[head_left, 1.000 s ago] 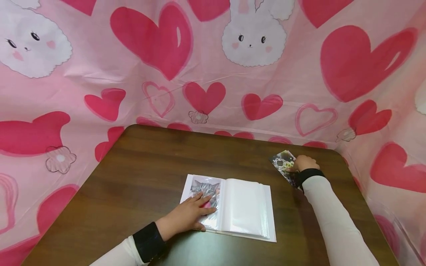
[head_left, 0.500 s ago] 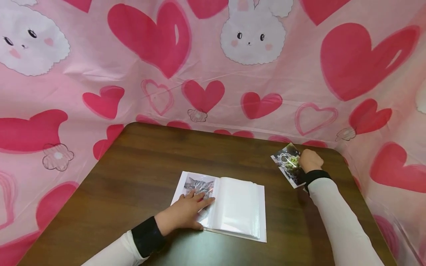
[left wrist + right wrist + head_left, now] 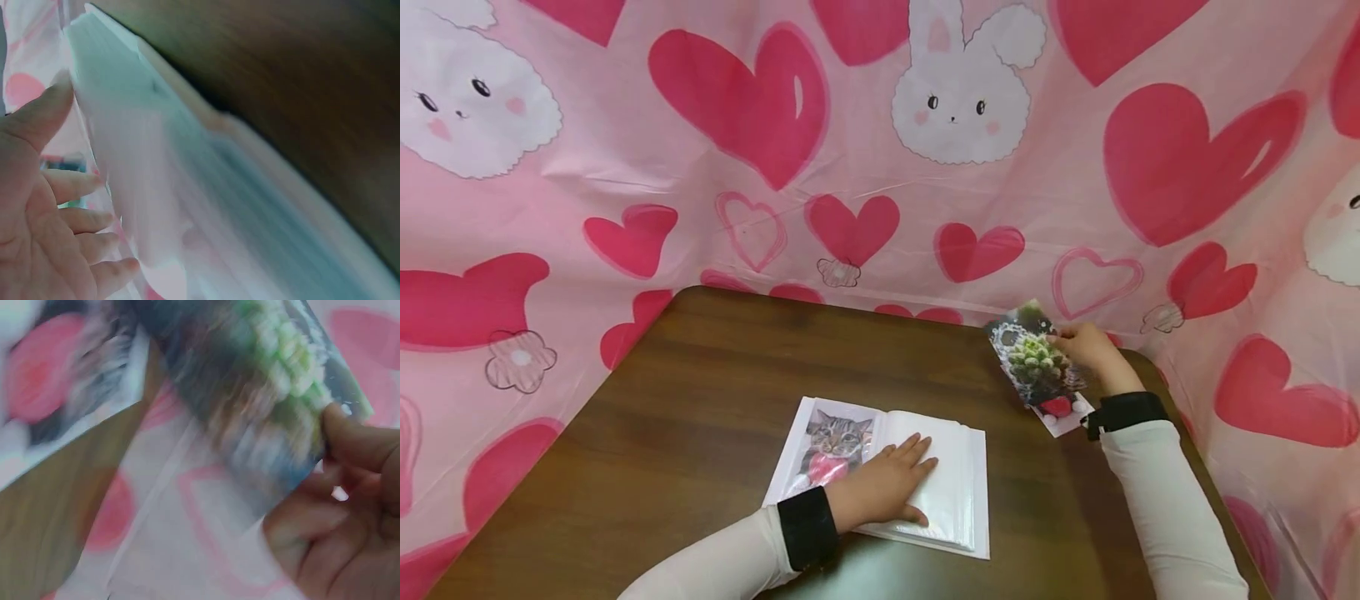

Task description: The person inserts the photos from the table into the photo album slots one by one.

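Note:
Lifted between the thumb and fingers of my right hand (image 3: 1092, 354) is a photo (image 3: 1033, 354) of a green succulent, held by its right edge and tilted. Under it on the table lies a second photo (image 3: 1060, 412) with a red shape and white spots, mostly covered in the head view. My left hand (image 3: 883, 487) rests with spread fingers on the blank right page of an open photo album (image 3: 958, 500). On the album's left page, a cat photo (image 3: 835, 442) sits in a clear sleeve. The left wrist view has the fingertips right along the edge of the pages (image 3: 125, 131).
A brown wooden table (image 3: 700, 400) with rounded far corners bears everything. Pink cloth (image 3: 865, 167) printed with hearts and rabbits hangs behind it and along both sides.
My left hand has slid right from the cat photo onto the blank page. My right hand has picked the succulent photo up off the table, and the photo beneath now shows.

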The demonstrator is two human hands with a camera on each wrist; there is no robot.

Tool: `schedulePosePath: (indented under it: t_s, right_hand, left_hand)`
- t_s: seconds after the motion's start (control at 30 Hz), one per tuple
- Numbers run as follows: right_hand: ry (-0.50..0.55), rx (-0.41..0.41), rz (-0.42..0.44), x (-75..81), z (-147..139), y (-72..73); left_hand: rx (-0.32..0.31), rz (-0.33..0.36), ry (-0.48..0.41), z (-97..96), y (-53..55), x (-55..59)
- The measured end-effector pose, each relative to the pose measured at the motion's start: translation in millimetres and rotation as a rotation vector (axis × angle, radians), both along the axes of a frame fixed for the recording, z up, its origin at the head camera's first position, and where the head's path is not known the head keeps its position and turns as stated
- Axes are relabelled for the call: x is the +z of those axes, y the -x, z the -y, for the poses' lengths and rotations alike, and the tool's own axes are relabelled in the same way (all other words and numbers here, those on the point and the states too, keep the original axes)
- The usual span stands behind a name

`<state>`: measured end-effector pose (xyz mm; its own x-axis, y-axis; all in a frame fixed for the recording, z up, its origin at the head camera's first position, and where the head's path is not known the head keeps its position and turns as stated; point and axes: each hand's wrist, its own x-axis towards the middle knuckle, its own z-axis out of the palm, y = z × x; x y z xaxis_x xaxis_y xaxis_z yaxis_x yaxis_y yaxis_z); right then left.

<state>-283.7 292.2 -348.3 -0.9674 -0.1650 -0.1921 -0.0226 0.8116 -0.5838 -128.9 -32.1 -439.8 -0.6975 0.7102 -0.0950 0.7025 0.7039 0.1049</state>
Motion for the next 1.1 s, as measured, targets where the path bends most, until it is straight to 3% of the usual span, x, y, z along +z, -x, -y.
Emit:
schedulePosePath:
  t_s: [0.07,0.17,0.23,0.37,0.53,0.73,0.87,1.1]
  right_hand:
    - [0.221,-0.017,0.045,-0.1,10.8,-1.4]
    - [0.531,-0.044,0.149,-15.9,30.6,-1.9]
    - [0.660,-0.053,0.217,-31.4,44.5,-3.8]
    - [0.797,-0.105,0.315,-56.7,75.3,-12.8]
    - [0.900,-0.191,0.353,-70.1,100.9,-22.6]
    - [0.966,-0.259,0.407,-74.1,101.1,-27.8]
    - [0.937,-0.282,0.386,-71.0,97.1,-28.8]
    - [0.883,-0.235,0.406,-68.4,94.9,-29.8]
  left_hand:
    - [0.007,0.005,0.017,-5.3,-0.1,-0.6]
    - [0.027,0.017,0.034,-8.4,-0.3,-0.9]
    - [0.032,0.022,0.039,-8.2,-0.4,-0.7]
    - [0.038,0.028,0.032,-5.5,-0.4,2.3]
    - [0.043,0.011,0.016,-3.9,0.1,4.6]
    - [0.034,-0.009,-0.016,-6.8,-1.8,6.1]
    - [0.028,-0.013,-0.033,-8.7,-2.7,8.2]
    - [0.039,0.007,-0.030,-10.2,-4.1,13.1]
